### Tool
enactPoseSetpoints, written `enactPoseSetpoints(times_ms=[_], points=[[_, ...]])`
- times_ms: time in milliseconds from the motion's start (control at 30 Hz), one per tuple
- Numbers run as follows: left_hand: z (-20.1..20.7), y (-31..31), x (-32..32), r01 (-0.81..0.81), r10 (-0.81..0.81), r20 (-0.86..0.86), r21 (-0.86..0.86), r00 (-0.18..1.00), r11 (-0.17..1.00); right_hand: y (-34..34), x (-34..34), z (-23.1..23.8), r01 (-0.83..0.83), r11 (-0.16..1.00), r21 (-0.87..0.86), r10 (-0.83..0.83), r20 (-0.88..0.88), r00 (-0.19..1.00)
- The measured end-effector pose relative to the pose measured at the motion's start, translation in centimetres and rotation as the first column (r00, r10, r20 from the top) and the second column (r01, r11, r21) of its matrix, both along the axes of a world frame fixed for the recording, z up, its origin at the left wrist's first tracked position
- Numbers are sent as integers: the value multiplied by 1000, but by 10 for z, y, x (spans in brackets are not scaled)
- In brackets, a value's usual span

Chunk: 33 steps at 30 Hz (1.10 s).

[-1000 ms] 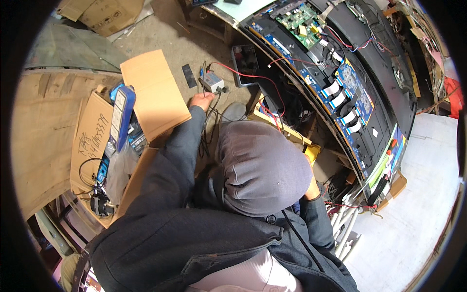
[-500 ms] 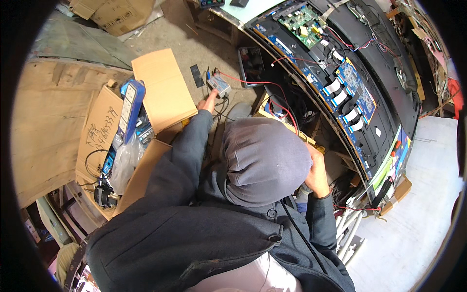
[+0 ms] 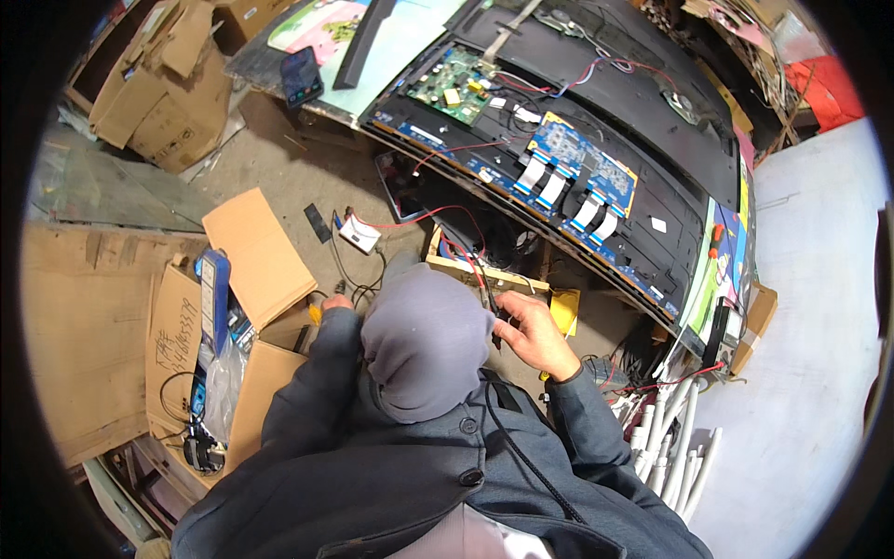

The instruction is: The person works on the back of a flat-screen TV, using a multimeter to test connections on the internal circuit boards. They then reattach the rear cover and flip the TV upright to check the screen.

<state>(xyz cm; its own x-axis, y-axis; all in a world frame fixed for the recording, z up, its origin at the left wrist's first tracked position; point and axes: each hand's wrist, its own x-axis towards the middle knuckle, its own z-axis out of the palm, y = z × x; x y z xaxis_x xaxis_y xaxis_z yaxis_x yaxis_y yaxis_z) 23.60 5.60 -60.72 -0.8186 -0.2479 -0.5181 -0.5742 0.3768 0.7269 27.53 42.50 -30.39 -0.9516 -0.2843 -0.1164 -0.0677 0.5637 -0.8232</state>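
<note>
My left hand (image 3: 337, 302) is low beside the cardboard box, fingers closed and mostly hidden. A dark cable end shows at its fingertips; I cannot make out whether it is gripped. Beyond it, a small white box-shaped device (image 3: 359, 234) lies on the floor with cables attached. A red wire (image 3: 424, 213) runs from it toward the right. In front of the open TV panel, my right hand (image 3: 535, 334) pinches dark leads (image 3: 491, 303), one of them red higher up. Grey knitted fabric (image 3: 424, 335) covers the middle of the view and hides what is below.
The opened TV panel (image 3: 643, 252) with circuit boards lies on a table at the right. A phone (image 3: 301, 76) rests on the table's far left corner. An open cardboard box (image 3: 172, 345) holds a blue-and-white power strip (image 3: 214, 296). White pipes (image 3: 684, 438) stand at the lower right.
My left hand has let go of the small device and drawn back toward me. My right hand has come out from beside the grey fabric with leads between its fingers. The view has shifted.
</note>
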Motion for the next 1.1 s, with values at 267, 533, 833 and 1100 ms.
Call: enactPoseSetpoints(times_ms=[267, 533, 833, 1100], points=[[134, 37, 20, -52, 102, -424, 129, 900, 990, 15, 6, -16, 51, 999, 4, -50, -77, 996], [288, 44, 17, -68, 123, -583, 115, 803, 991, 22, -3, -13, -43, 998, 44, 46, -72, 996], [375, 42, 25, -212, 398, -731, 338, 554, 917, 20, -24, -12, -10, 1000, -15, 8, -134, 991], [342, 36, 22, -126, 286, -675, 276, 680, 953, 21, -72, 27, 209, 847, -489, -138, 177, 974]])
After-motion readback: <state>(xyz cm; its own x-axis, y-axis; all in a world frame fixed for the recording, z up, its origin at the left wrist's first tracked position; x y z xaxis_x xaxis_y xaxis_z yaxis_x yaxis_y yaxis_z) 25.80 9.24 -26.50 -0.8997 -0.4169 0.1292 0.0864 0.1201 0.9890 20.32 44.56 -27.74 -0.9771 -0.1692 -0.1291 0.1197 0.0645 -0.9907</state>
